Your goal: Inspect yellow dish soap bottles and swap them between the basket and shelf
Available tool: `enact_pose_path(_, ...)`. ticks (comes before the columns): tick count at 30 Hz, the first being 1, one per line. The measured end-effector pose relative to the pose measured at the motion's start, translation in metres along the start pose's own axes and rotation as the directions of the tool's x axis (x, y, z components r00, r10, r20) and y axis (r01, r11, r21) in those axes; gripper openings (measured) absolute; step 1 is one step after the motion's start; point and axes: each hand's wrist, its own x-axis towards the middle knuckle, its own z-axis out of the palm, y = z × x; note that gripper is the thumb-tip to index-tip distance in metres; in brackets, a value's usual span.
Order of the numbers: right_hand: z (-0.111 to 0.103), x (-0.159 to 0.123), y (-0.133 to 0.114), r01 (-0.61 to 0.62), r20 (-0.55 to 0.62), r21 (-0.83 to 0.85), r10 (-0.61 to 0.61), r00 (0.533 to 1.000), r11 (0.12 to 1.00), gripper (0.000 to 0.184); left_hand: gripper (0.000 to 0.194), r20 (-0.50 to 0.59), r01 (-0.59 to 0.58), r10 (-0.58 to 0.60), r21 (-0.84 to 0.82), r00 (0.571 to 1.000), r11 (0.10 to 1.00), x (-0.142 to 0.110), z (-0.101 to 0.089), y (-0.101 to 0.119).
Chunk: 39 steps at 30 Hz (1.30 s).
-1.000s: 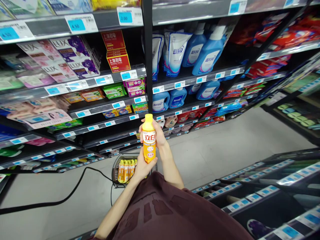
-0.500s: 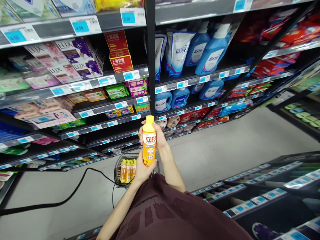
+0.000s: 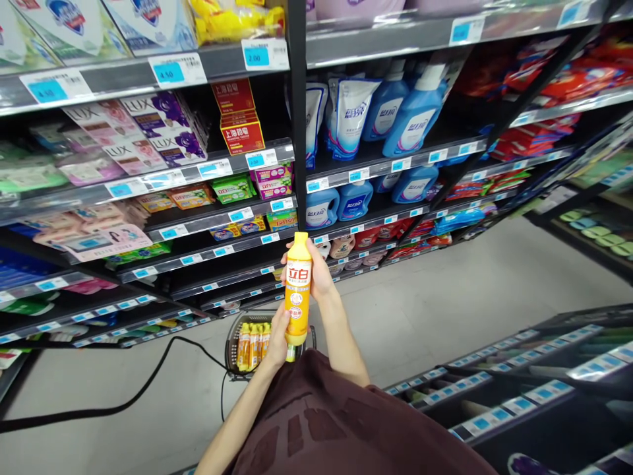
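Observation:
A yellow bottle of dish soap (image 3: pixel 297 293) is upright in front of me, its cap at the top and its white label with red characters facing me. My right hand (image 3: pixel 320 272) is wrapped round its upper part from the right, with fingertips showing on the far left side. Lower down, my left hand (image 3: pixel 279 335) holds the bottle's left side, thumb along its edge; its other fingers are mostly hidden. Below the hands, a dark basket (image 3: pixel 231 335) on the floor holds several similar yellow bottles (image 3: pixel 254 344).
Shelves ahead carry boxed soap (image 3: pixel 163 128), blue detergent bottles (image 3: pixel 413 122) and red bags (image 3: pixel 531 138). A black cable or strap (image 3: pixel 148 382) runs across the left floor to the basket. Grey floor (image 3: pixel 415 297) stretches right, and another shelf unit (image 3: pixel 524 389) stands at the lower right.
My left hand has shifted from around the bottle's base to its left side, uncovering the bottom. The bottle sits slightly lower in view, and the camera has tilted up a little.

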Motion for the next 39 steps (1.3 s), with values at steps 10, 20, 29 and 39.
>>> enact_pose_path(10, 0.002, 0.006, 0.003, -0.022, 0.002, 0.028, 0.022, 1.000, 0.999, 0.050, 0.052, -0.123, -0.038, 0.049, 0.091, 0.991, 0.995, 0.004, -0.003, -0.005)
enact_pose_path(20, -0.004, 0.009, 0.005, -0.033, -0.011, 0.194, 0.036, 0.999, 0.980, 0.044, 0.050, -0.133, -0.070, 0.097, 0.197, 0.986, 0.978, 0.001, 0.003, 0.001)
enact_pose_path(29, -0.004, 0.005, 0.002, -0.017, 0.018, 0.210, 0.013, 1.000, 0.978, 0.038, 0.047, -0.109, -0.047, 0.066, 0.173, 0.992, 0.984, 0.000, 0.004, -0.002)
enact_pose_path(39, -0.009, 0.007, 0.009, -0.005, -0.023, 0.198, 0.010, 1.000, 0.980, 0.028, 0.045, -0.061, -0.039, 0.043, 0.063, 0.997, 0.997, -0.004, -0.001, -0.005)
